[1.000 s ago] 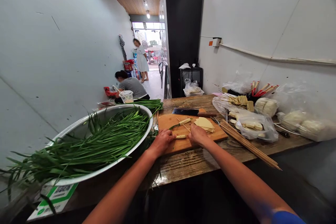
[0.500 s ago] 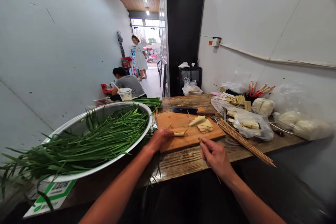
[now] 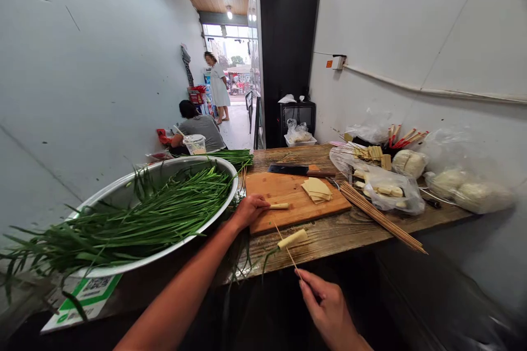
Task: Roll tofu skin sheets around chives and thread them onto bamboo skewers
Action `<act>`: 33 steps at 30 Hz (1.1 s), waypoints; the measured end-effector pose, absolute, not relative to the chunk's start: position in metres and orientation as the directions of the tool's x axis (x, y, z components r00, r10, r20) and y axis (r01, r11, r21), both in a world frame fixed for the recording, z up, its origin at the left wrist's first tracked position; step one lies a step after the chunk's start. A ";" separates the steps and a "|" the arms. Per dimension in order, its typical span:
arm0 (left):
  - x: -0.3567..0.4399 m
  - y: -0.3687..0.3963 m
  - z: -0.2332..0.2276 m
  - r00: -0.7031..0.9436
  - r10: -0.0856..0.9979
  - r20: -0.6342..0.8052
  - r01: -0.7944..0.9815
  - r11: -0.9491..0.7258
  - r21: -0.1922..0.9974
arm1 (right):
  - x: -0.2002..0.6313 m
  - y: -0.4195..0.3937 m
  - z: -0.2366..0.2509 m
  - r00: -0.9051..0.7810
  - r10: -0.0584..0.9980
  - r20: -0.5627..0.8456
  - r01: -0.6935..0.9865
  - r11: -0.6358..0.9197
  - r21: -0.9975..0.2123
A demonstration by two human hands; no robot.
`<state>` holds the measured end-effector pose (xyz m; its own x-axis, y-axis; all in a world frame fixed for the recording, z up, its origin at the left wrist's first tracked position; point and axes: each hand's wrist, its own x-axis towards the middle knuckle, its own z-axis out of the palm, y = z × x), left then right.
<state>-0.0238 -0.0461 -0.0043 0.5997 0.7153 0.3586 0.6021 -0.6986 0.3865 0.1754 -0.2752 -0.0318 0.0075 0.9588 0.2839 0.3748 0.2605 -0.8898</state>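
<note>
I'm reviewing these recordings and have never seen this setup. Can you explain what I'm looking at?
There is no machine here: these are a person's bare hands, seen by one camera worn on the head, looking forward and down.

The right hand pinches a thin wooden stick bearing a pale yellow roll with green stalks trailing. The left hand has its fingers at one end of another pale yellow roll; how firmly is unclear.

That roll lies on a rectangular wooden board with stacked pale yellow sheets. Also on the brown wooden table are a dark-bladed cleaver, a bundle of thin wooden sticks and a large pale basin of long green leaves.
</note>
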 end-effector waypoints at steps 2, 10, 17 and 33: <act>-0.024 -0.045 -0.005 0.586 0.729 0.355 0.602 -0.684 0.411 | 0.170 -0.261 -0.024 0.004 0.971 0.241 0.403 0.219 -0.889; -0.024 -0.046 0.006 0.608 0.737 0.294 0.587 -0.667 0.459 | 0.148 -0.234 -0.018 0.000 0.984 0.179 0.406 0.163 -0.899; -0.025 -0.044 0.015 0.673 0.696 0.251 0.569 -0.704 0.425 | 0.138 -0.225 -0.019 0.068 0.986 0.150 0.434 0.106 -0.895; -0.024 -0.042 0.016 0.672 0.696 0.252 0.551 -0.698 0.457 | 0.124 -0.225 -0.021 0.143 0.981 0.133 0.451 0.055 -0.891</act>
